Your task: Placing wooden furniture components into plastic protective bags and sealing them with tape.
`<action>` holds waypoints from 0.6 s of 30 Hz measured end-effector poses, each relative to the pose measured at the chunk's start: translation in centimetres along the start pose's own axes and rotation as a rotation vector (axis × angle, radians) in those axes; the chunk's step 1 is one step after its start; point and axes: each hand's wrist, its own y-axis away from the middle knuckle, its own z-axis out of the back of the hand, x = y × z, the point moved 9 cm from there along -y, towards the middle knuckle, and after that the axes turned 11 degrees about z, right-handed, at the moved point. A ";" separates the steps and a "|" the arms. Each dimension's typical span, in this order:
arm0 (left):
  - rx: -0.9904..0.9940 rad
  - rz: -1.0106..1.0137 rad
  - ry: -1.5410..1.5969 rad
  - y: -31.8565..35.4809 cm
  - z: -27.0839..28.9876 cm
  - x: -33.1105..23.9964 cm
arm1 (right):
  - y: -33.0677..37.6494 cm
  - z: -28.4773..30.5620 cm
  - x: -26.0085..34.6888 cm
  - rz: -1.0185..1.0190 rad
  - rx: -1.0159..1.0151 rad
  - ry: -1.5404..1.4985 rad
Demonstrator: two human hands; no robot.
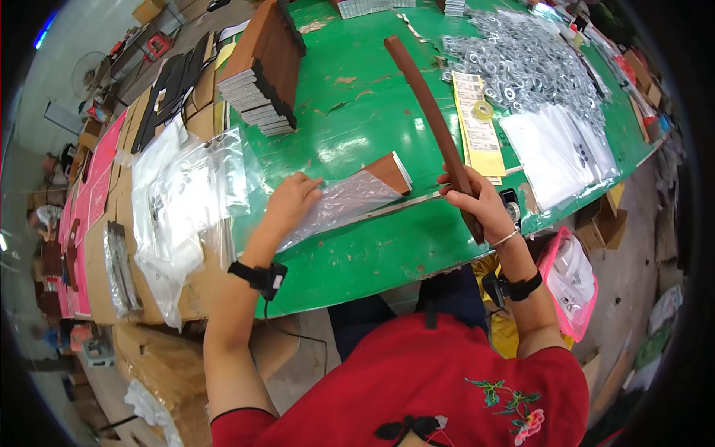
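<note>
My right hand [480,205] is closed around the lower part of a long, narrow brown strip [424,97]. The strip is raised at a slant, its top end leaning away to the left. On the green table a clear plastic bag [335,203] covers most of a brown wood-grain panel [389,173] with a pale edge, whose right end sticks out of the bag. My left hand [293,200] lies at the bag's left end with curled fingers pinching the plastic. Its fingertips are partly hidden.
A stack of brown panels [269,63] stands at the back left. Clear bags [182,197] lie on cardboard at the left. Yellow label sheets [477,123] with a tape roll [482,111], a heap of small metal-coloured packets [521,67] and more bags [555,153] are on the right.
</note>
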 end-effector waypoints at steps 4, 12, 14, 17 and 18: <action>-0.316 -0.087 -0.025 2.9 1.1 -5.6 | -1.0 -0.6 -1.2 -0.063 0.074 0.048; -0.311 0.156 0.061 1.4 -1.8 -5.9 | -6.1 -2.6 -4.5 -0.075 0.172 0.329; -0.354 0.087 0.033 2.2 -1.9 -6.4 | -4.4 -3.0 -4.6 -0.079 0.262 0.321; -0.270 0.057 0.021 3.8 -2.5 -7.3 | -1.7 -2.7 -4.8 -0.132 0.274 0.275; -0.274 0.073 0.019 4.2 -2.4 -7.6 | -1.0 -2.4 -5.0 -0.169 0.254 0.265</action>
